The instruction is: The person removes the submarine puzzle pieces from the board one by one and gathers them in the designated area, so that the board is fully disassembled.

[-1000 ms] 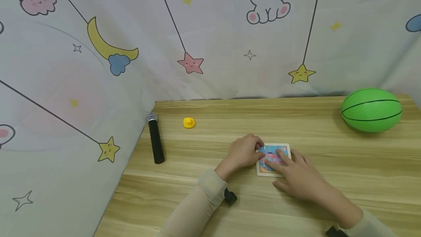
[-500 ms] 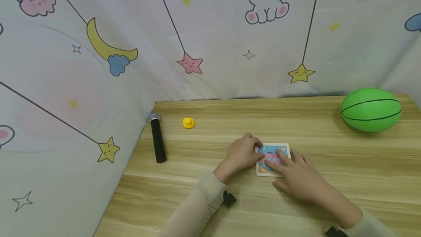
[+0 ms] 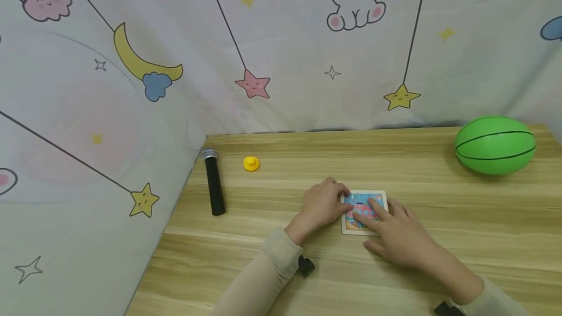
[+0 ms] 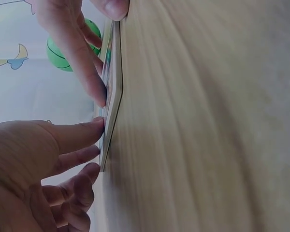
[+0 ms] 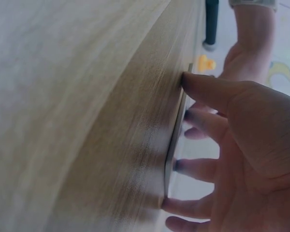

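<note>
A thin square picture board (image 3: 366, 228) lies flat on the wooden table, white-bordered, with a blue and pink cartoon picture partly covered by fingers. At its left side is my left hand (image 3: 322, 203); the thumb tip (image 4: 97, 124) presses on the face, and the other fingertips meet the board near its far left corner. My right hand (image 3: 401, 235) spreads over the right side. Two of its fingertips rest on the picture, other fingers reach the right edge, and the thumb (image 5: 203, 87) touches down by the near edge.
A black microphone (image 3: 215, 187) with a silver head lies at the table's left edge. Near it sits a small yellow rubber duck (image 3: 251, 164). A green oval ball (image 3: 495, 145) stands at the back right. Behind the table (image 3: 421, 160) hangs a cartoon-printed cloth (image 3: 298, 38).
The microphone has shifted a little to the right, away from the table's left edge. Both hands and the picture board have stayed in place.
</note>
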Action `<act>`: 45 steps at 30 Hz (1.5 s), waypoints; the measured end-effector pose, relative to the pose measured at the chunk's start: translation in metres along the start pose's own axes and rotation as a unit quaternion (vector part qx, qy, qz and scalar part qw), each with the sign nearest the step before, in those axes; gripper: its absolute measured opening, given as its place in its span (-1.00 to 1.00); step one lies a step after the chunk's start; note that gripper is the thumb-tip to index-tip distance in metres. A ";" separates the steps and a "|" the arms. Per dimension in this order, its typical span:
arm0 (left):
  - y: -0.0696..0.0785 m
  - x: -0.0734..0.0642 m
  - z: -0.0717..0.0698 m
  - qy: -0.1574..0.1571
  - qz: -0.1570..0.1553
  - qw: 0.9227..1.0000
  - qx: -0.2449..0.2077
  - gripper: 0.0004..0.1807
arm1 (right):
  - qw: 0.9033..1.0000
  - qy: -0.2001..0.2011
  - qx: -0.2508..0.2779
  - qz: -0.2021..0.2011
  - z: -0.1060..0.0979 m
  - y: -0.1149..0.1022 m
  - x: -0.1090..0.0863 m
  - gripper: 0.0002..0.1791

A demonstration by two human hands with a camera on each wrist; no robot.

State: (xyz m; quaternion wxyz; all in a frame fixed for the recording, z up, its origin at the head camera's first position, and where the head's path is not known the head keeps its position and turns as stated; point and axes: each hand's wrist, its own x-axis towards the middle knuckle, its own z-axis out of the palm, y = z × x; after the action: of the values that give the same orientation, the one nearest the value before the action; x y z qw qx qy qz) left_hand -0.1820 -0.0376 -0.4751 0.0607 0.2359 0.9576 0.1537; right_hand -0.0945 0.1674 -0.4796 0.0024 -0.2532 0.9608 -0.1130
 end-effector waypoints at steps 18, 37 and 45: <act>-0.002 0.000 0.000 -0.009 0.020 1.000 -0.014 -0.66 | 1.000 -0.003 0.005 0.005 0.001 -0.002 -0.002 -0.31; -0.003 0.006 -0.003 -0.005 0.032 0.999 0.008 -0.64 | 1.000 -0.002 0.016 0.004 -0.001 -0.001 0.000 -0.34; -0.006 0.011 -0.006 -0.041 0.029 0.998 -0.027 -0.63 | 1.000 -0.006 0.012 0.005 -0.001 -0.002 0.001 -0.33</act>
State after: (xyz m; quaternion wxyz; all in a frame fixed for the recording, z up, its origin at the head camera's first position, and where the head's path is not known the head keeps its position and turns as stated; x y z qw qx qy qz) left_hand -0.1955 -0.0390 -0.4721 0.1018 0.2681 0.9425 0.1713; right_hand -0.0940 0.1652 -0.4785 0.0122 -0.2491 0.9606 -0.1227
